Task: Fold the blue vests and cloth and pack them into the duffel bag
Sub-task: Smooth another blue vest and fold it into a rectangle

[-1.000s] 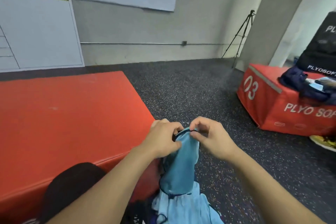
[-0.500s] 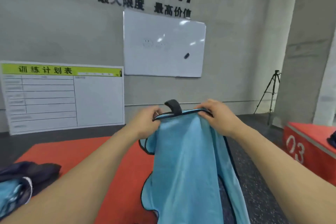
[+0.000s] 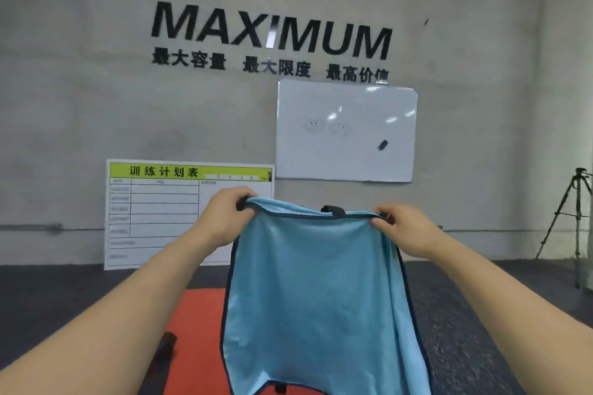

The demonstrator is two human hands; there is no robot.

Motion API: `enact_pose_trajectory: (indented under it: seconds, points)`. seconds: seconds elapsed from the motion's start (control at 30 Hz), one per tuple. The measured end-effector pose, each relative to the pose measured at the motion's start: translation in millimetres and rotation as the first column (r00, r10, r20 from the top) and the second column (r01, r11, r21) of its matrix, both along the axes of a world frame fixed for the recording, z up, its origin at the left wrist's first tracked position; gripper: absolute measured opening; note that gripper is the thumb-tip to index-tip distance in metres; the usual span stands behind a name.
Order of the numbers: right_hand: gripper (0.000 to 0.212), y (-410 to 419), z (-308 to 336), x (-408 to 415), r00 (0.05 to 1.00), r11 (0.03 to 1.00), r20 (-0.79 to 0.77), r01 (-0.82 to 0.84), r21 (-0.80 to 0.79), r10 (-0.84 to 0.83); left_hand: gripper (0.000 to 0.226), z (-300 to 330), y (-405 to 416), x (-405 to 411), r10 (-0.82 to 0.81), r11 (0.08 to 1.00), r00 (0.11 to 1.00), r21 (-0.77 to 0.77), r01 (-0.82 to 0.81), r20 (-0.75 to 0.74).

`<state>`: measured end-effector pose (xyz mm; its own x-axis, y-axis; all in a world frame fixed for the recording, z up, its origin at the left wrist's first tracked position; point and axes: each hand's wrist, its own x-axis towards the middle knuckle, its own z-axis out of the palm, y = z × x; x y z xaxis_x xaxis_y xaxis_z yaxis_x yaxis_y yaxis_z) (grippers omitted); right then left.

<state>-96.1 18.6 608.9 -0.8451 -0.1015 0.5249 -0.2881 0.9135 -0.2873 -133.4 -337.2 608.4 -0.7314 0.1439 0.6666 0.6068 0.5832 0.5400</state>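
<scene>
While the blue cloth (image 3: 317, 292) hangs in front of us at chest height, we record that both hands hold it by its top edge: the left hand (image 3: 224, 215) pinches the upper left corner, fingers curled over the dark binding, and the right hand (image 3: 401, 228) pinches the upper right corner in the same manner. Each grip is pressed together on fabric — neither hand is spread. Between the two hands the top hem runs nearly level, with a small dark loop (image 3: 332, 210) standing up at its middle. Below, the cloth drapes freely and its lower end passes out of view, so we cannot say whether it touches the red mat (image 3: 192, 346) beneath. We judge the material light, thin and wholly limp: it takes no shape of its own, sags between holds and will fold wherever it is let slack. The dark edging looks firmer than the body and is the sound place to take hold — corners first, then the midpoint of an edge for each fold. A loose pinch may let one corner slide away. No duffel bag shows in this view. Behind stand a whiteboard (image 3: 346, 131), a training chart (image 3: 160, 212) and a tripod (image 3: 568, 215).
</scene>
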Motion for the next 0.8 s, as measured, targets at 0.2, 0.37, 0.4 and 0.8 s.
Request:
enact_pose_trajectory:
  seconds: [0.2, 0.37, 0.4, 0.8]
  points:
    - [0.009, -45, 1, -17, 0.994, 0.993, 0.015, -0.112, -0.046, 0.113, 0.015, 30, -12, 9, -0.058, 0.986, 0.998, 0.153, 0.062, -0.034]
    - [0.020, -104, 17, 2, 0.871, 0.811, 0.046, -0.435, -0.391, 0.489, 0.012, 37, -13, 11, -0.112, 0.987, 0.993, 0.113, 0.116, -0.045]
    - [0.022, -114, 21, 6, 0.822, 0.754, 0.055, -0.491, -0.437, 0.567, 0.010, 38, -12, 12, -0.118, 0.989, 0.991, 0.088, 0.123, -0.056]
    - [0.022, -181, 34, 3, 0.705, 0.662, 0.124, -0.571, -0.487, 0.699, 0.014, 51, -24, 31, -0.213, 0.975, 0.977, 0.063, 0.213, -0.014]
